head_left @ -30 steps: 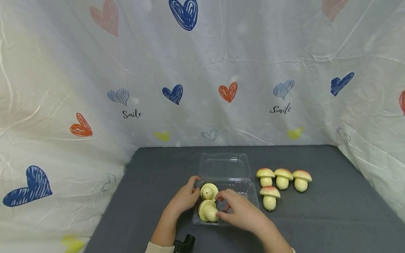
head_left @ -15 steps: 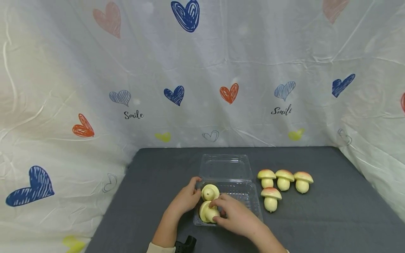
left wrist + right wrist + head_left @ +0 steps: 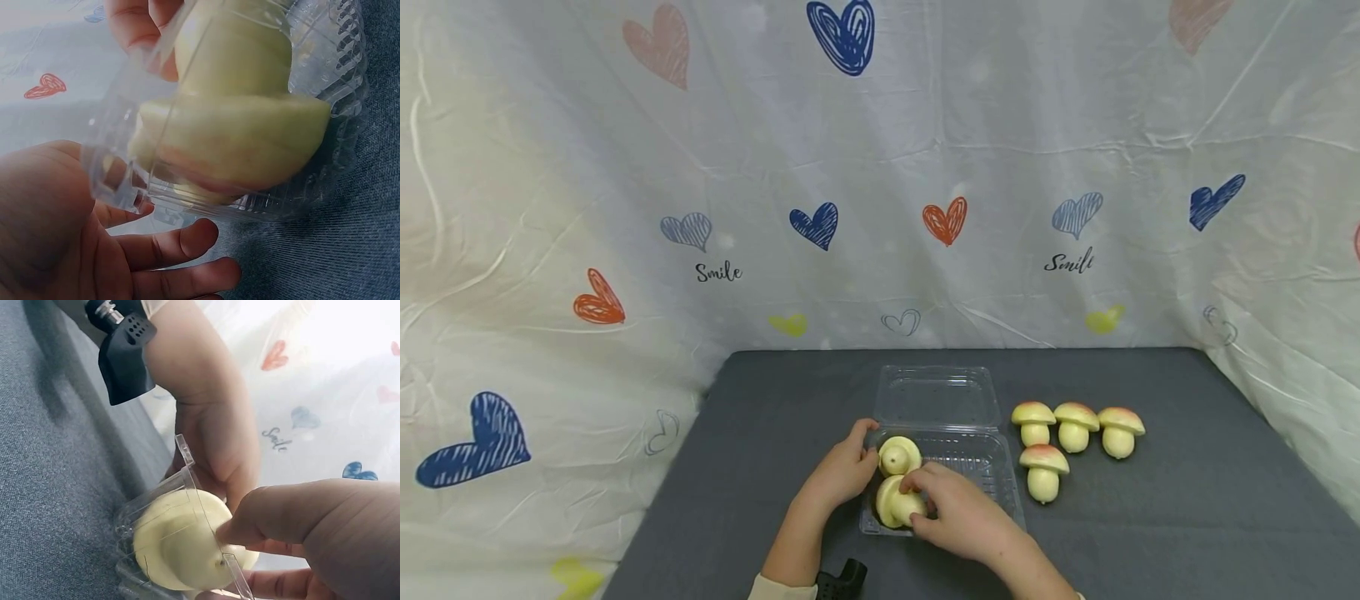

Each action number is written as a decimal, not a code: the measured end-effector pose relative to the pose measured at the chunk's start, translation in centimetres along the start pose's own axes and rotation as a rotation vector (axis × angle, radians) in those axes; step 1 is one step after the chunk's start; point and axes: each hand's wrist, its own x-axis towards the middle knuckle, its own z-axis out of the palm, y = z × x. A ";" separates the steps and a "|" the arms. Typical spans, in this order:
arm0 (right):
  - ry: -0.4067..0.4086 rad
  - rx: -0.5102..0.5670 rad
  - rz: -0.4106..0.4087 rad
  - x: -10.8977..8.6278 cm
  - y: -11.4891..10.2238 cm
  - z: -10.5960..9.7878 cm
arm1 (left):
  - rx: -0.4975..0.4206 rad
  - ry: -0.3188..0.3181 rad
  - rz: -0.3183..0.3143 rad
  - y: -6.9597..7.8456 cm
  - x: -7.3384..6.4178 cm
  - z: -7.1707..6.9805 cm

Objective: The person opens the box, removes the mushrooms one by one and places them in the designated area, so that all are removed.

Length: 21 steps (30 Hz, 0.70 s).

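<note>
A clear plastic clamshell box [image 3: 970, 454] lies with its lid folded back on the grey tabletop. In its left part are two toy mushrooms with pale stems. The far mushroom [image 3: 899, 457] has its stem end facing up. The near mushroom [image 3: 891, 502] is tipped on its side, stem to the right; my right hand [image 3: 966, 512] pinches that stem between thumb and fingers. At the box's left wall rests my left hand [image 3: 842, 468], its fingers [image 3: 181, 244] extended and spread along the outside in the left wrist view.
Right of the box, several mushrooms with reddish caps lie on the table: three in a back row [image 3: 1076, 427] and one mushroom [image 3: 1043, 473] nearer. The transparent lid [image 3: 934, 396] lies behind the box. A heart-printed curtain [image 3: 880, 275] hangs beyond the table.
My right hand has closed its fingers on the near mushroom's stem, and that mushroom has shifted slightly to the right. My left hand stays at the box wall.
</note>
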 end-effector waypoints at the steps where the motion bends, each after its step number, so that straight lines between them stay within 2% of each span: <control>1: 0.007 -0.006 0.000 0.0 0.0 0.0 | -0.001 0.000 -0.001 0.0 0.0 0.0; 11: 0.027 -0.102 0.047 -0.2 0.0 0.5 | 0.012 0.015 -0.001 -0.3 0.0 0.2; 16: 0.047 -0.089 0.078 -0.1 0.2 0.8 | 0.016 0.014 0.003 -0.4 0.1 0.3; 21: 0.068 -0.027 0.091 0.1 0.6 1.3 | 0.018 0.019 0.011 -0.4 0.2 0.2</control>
